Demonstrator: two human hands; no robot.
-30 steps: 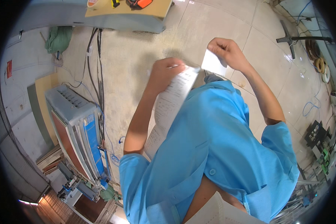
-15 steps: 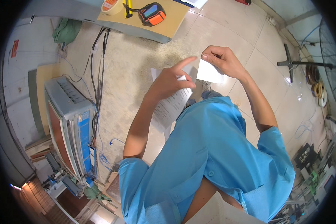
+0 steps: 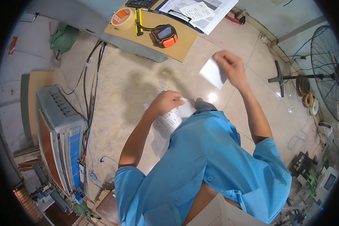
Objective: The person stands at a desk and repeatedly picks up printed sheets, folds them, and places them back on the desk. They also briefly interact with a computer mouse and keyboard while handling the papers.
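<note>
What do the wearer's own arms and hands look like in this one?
The left hand and right hand are bare, without gloves; no ring, watch or bracelet can be made out. The forearms are uncovered below short, loose sleeves of a light-blue shirt. No markings show on the sleeves.

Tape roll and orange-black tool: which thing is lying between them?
In the head view, a yellow cutter lies between the tape roll and the orange-black tool, whose strap reaches toward it.
</note>
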